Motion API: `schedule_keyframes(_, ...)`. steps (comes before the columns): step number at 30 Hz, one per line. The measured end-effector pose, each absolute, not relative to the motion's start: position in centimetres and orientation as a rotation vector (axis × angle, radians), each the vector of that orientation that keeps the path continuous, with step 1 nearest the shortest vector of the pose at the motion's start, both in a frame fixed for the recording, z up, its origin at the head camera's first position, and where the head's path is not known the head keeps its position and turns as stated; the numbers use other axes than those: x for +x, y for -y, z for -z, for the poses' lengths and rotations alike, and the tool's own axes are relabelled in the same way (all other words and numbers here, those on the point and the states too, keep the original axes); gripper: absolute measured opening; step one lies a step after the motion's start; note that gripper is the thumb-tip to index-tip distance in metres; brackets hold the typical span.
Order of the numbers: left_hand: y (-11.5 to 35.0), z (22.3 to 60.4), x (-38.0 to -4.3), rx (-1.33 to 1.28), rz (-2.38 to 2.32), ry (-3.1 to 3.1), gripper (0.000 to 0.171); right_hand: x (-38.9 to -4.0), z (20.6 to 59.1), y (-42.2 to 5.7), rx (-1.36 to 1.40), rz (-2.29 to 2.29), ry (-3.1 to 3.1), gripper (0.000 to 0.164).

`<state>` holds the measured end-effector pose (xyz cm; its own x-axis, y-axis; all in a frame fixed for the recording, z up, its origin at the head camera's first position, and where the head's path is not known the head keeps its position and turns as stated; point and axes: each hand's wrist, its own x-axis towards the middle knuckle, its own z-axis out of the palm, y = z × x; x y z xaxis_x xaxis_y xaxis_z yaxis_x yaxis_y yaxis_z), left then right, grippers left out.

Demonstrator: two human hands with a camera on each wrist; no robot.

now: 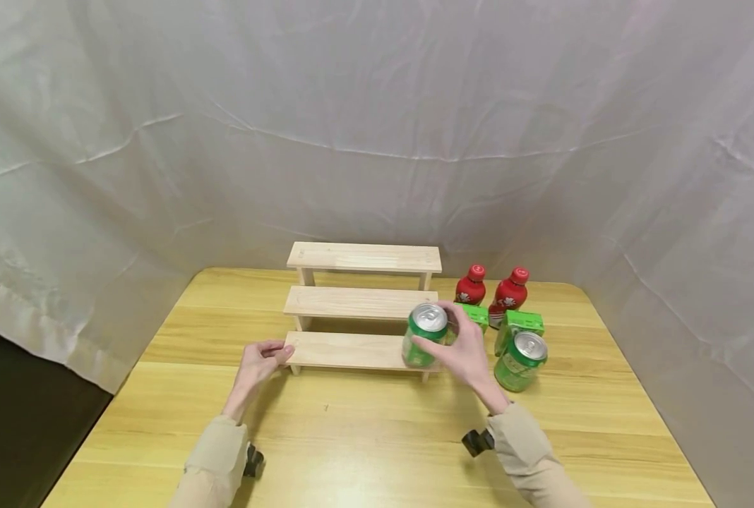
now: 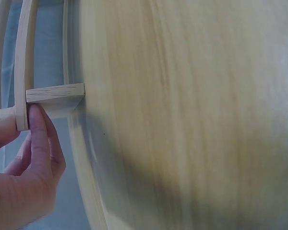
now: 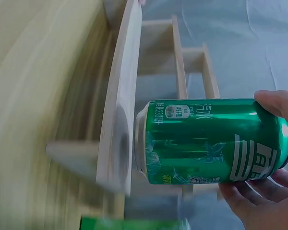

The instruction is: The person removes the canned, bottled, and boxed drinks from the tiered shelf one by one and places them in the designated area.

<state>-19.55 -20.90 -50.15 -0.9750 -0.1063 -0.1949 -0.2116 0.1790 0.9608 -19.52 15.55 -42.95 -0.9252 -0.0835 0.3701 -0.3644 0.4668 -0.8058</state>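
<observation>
A three-step wooden display rack (image 1: 345, 351) stands at the middle back of the table. My left hand (image 1: 259, 363) pinches the left end of its lowest board, thumb on top and fingers beneath, as the left wrist view shows. With my right hand (image 1: 467, 353) I grip a green soda can (image 3: 206, 141) near its top. The can is upright over the right end of the lowest board. Its base is very close to the wood; whether they touch I cannot tell. A second green soda can (image 1: 519, 363) stands on the table, right of my right hand.
Two red bottles (image 1: 511, 291) stand behind, right of the rack. Two green boxes (image 1: 523, 322) sit in front of them, one partly hidden by my right hand. A pale curtain (image 1: 377, 141) encloses the table's (image 1: 351, 437) back and sides.
</observation>
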Motion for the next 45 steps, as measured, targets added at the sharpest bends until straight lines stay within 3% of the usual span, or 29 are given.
schedule_keyframes(14, 20.9, 50.1, -19.5, -0.315, -1.944, -2.356, 0.044, -18.8, 43.9, -21.3, 0.136, -1.384, 2.563, 0.07)
schedule_keyframes(45, 20.9, 50.5, -19.5, -0.315, -1.949, -2.355, 0.041, -18.7, 46.8, -22.2, 0.0, -1.176, 2.746, 0.071)
